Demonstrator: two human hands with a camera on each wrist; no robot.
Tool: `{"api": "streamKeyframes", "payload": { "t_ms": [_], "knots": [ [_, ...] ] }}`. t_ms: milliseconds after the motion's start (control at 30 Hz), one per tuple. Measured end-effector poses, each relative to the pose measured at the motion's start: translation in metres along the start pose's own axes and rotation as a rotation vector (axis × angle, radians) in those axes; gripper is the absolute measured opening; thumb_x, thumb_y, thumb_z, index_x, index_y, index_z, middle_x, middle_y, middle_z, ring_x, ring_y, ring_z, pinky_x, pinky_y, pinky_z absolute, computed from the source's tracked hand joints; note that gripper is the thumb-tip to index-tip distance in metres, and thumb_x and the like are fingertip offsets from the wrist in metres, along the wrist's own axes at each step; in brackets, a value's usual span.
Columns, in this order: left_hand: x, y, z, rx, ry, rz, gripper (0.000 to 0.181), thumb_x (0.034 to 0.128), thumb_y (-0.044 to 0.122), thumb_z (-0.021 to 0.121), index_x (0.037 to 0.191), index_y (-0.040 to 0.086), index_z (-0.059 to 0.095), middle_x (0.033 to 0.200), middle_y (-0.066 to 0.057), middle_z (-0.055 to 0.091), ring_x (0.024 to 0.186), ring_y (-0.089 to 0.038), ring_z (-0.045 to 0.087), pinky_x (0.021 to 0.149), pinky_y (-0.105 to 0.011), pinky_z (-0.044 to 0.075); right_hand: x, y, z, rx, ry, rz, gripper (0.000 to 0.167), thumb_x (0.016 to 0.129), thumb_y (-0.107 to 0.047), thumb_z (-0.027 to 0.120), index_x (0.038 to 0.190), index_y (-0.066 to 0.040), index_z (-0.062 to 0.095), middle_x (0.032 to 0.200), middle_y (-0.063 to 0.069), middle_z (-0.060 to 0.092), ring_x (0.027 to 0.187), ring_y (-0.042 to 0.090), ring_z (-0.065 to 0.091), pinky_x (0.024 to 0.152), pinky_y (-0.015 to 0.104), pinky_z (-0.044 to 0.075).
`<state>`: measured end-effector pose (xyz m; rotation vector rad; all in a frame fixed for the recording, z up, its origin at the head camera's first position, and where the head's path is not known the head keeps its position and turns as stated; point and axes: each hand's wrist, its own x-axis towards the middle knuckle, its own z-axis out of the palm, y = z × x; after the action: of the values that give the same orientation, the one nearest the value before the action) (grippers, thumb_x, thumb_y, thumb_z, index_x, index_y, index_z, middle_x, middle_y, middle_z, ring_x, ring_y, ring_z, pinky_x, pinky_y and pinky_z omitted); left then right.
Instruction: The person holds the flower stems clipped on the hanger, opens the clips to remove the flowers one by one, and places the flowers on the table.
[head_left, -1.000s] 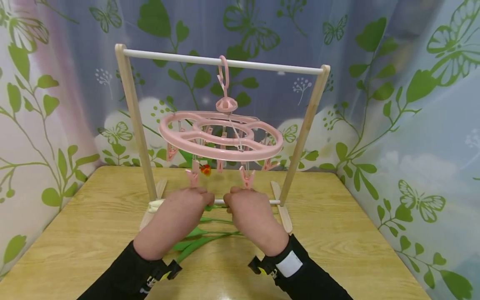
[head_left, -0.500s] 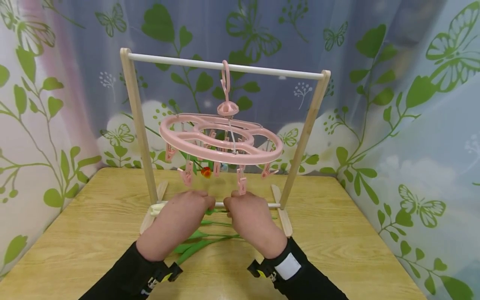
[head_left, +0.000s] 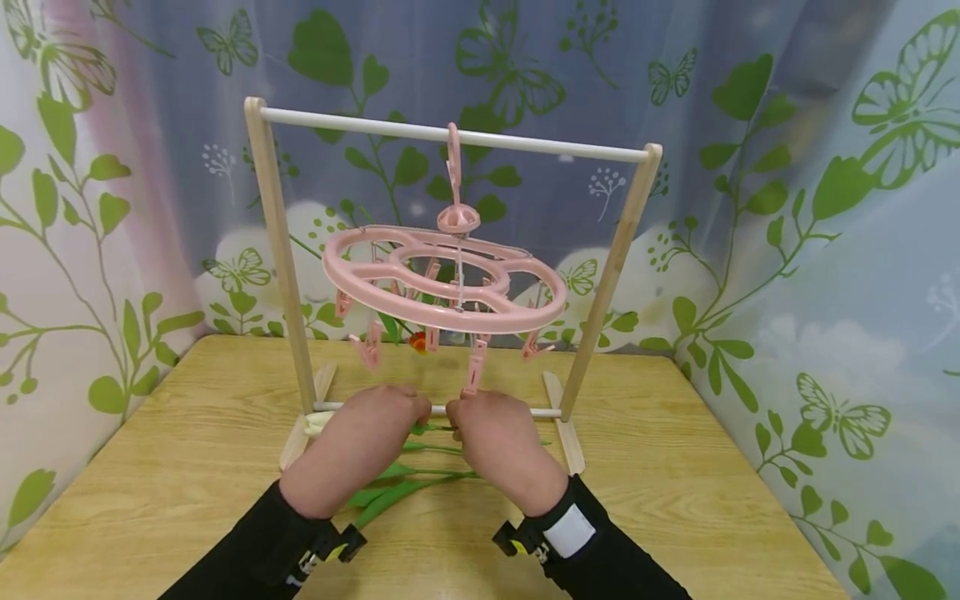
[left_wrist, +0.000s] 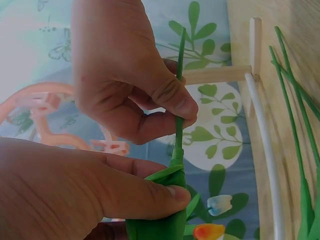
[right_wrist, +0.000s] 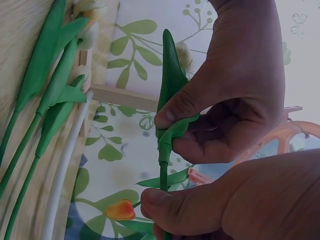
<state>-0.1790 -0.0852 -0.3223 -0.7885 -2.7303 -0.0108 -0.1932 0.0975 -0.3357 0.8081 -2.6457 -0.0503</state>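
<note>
Both hands are close together over the table, in front of a pink clip hanger (head_left: pixel 442 318). In the wrist views they share one artificial tulip with green leaves (right_wrist: pixel 172 70) and a thin green stem (left_wrist: pixel 181 55). My left hand (head_left: pixel 367 429) pinches it where the leaves meet the stem. Just beside it, my right hand (head_left: pixel 501 442) pinches the stem between thumb and fingers. A pale bloom (right_wrist: pixel 184 55) shows partly behind the leaf. Above the right hand hangs a pink clip (head_left: pixel 476 367); whether they touch, I cannot tell.
The hanger hooks on a wooden stand's white top rod (head_left: pixel 360 125); a lower rod (head_left: pixel 543 412) runs behind the hands. An orange tulip (right_wrist: pixel 120 210) hangs head-down at the back, near a pale blue bloom (left_wrist: pixel 220 205). Several tulips with green leaves (head_left: pixel 390 498) lie on the table.
The pink hanger has turned a little, so its front clips have shifted left. Both hands keep their hold on the tulip with hardly any movement. The head view has tilted slightly.
</note>
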Motion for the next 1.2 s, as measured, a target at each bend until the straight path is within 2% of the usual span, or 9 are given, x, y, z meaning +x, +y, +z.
{"api": "streamKeyframes", "payload": {
  "t_ms": [233,433,767,967,1200],
  "knots": [
    [0.005,-0.002,0.008,-0.025,-0.064,-0.015,0.02,0.0903,-0.002,0.068,0.09,0.018,0.071,0.079,0.005,0.06,0.067,-0.009,0.053,0.057,-0.027,0.044,0.002,0.001,0.008,0.046,-0.027,0.008,0.016,0.087,-0.021,0.078,0.074,-0.022,0.068,0.065,-0.009,0.057,0.051,0.005,0.045,0.042,0.022,0.032],
    [0.007,-0.004,0.013,-0.046,-0.088,-0.022,0.024,0.0919,-0.003,0.065,0.084,0.02,0.068,0.074,0.007,0.053,0.064,-0.01,0.046,0.056,-0.028,0.04,0.004,0.001,0.011,0.059,-0.031,-0.003,0.013,0.087,-0.02,0.078,0.076,-0.021,0.071,0.064,-0.009,0.053,0.05,0.005,0.042,0.043,0.022,0.028],
    [0.005,-0.004,0.017,-0.035,-0.083,-0.012,0.022,0.0926,-0.001,0.065,0.084,0.02,0.068,0.072,0.005,0.052,0.063,-0.01,0.045,0.056,-0.028,0.038,0.005,0.002,0.017,0.03,-0.038,-0.017,0.013,0.084,-0.02,0.081,0.076,-0.021,0.071,0.068,-0.008,0.057,0.051,0.004,0.045,0.041,0.022,0.033],
    [0.006,-0.003,0.018,-0.036,-0.116,-0.025,0.022,0.093,0.0,0.065,0.085,0.02,0.069,0.07,0.007,0.05,0.062,-0.009,0.045,0.056,-0.027,0.037,0.005,0.002,0.019,0.025,-0.057,-0.024,0.012,0.086,-0.018,0.078,0.077,-0.02,0.07,0.066,-0.007,0.055,0.051,0.005,0.045,0.041,0.023,0.034],
    [0.009,-0.003,0.02,-0.05,-0.158,-0.049,0.023,0.0938,0.0,0.064,0.085,0.02,0.069,0.071,0.007,0.05,0.063,-0.01,0.046,0.057,-0.028,0.039,0.008,0.001,0.021,0.001,-0.12,0.001,0.016,0.09,-0.016,0.073,0.076,-0.02,0.066,0.065,-0.007,0.052,0.052,0.006,0.046,0.04,0.024,0.036]
  ]
}}
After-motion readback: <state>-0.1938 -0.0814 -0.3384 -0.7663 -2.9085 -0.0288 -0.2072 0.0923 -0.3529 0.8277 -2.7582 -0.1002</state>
